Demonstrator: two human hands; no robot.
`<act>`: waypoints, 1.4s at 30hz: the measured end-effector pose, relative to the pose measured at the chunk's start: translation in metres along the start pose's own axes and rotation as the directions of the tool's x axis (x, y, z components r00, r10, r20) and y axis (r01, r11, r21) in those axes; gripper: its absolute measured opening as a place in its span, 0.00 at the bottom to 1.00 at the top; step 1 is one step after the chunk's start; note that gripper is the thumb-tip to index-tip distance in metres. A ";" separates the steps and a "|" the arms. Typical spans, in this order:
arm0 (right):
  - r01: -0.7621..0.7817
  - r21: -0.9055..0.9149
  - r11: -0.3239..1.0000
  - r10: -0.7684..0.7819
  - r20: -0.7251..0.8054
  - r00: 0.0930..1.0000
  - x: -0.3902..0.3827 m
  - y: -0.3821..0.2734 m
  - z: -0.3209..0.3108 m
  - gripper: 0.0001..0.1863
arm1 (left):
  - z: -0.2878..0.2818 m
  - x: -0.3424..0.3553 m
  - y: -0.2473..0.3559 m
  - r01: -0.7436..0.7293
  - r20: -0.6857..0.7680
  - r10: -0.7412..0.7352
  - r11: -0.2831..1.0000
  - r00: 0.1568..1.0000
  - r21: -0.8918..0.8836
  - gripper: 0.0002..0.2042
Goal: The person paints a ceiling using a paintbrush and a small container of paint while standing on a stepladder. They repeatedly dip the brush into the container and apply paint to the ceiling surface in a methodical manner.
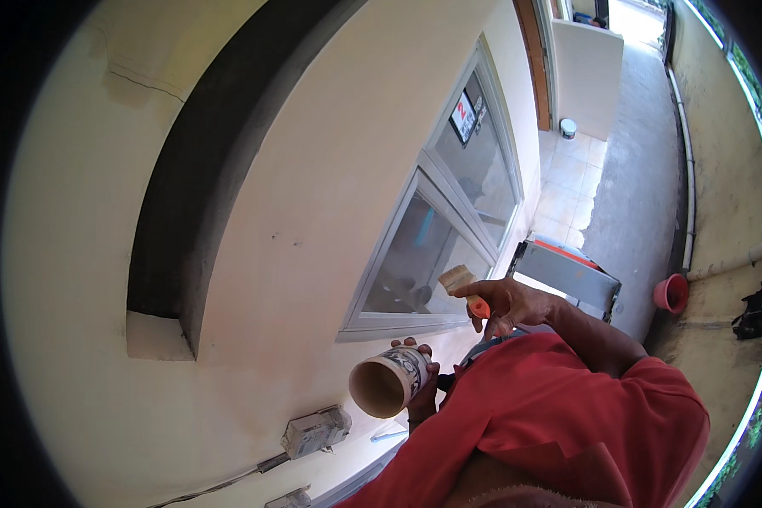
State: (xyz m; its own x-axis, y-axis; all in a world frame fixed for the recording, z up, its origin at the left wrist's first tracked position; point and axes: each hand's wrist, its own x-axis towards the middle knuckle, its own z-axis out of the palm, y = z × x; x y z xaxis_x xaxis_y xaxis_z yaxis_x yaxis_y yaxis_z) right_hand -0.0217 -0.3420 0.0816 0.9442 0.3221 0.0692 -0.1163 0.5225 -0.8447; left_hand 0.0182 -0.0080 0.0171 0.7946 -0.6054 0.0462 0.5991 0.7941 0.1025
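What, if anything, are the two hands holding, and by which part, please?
The left hand holds an open container around its outer wall; the right hand holds a paintbrush by its orange handle.

You have the beige-lined, dark-printed cup (389, 380) tilted, mouth leftward, in your left hand (427, 393) and the orange-handled brush (457, 279) in your right hand (518, 303), pale bristles pointing up-left.

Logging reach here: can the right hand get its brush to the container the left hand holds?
Probably yes: the right hand holds the brush nearby, the container has an open mouth, and nothing visible blocks the way.
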 end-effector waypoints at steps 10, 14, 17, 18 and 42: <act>0.210 -0.096 0.973 -0.230 -0.482 0.846 -0.006 0.024 -0.007 0.22 | 0.012 0.019 -0.015 0.131 -0.055 -0.131 0.991 0.990 -0.011 0.27; 0.317 -0.009 0.948 -0.226 -0.720 0.656 -0.010 0.018 -0.024 0.27 | 0.008 0.020 -0.016 0.129 -0.047 -0.129 0.992 0.991 0.000 0.28; 0.307 0.014 0.952 -0.169 -0.811 0.560 -0.015 0.009 -0.035 0.32 | 0.003 0.017 -0.017 0.120 -0.063 -0.121 0.992 0.991 -0.025 0.29; 0.318 0.022 0.948 -0.156 -0.838 0.523 -0.016 0.007 -0.038 0.32 | 0.002 0.016 -0.018 0.114 -0.071 -0.116 0.993 0.991 -0.028 0.29; 0.640 -0.736 0.221 -0.956 -0.292 -0.004 0.170 -0.193 -0.050 0.12 | -0.005 -0.005 -0.017 -0.108 0.046 0.111 0.992 0.993 -0.064 0.30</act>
State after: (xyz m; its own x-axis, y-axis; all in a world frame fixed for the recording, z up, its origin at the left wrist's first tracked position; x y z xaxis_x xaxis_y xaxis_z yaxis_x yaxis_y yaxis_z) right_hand 0.1766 -0.4280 0.2297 0.1970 -0.7315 0.6527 0.8055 -0.2588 -0.5331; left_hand 0.0044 -0.0179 0.0103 0.8508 -0.5153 0.1028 0.5148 0.8567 0.0330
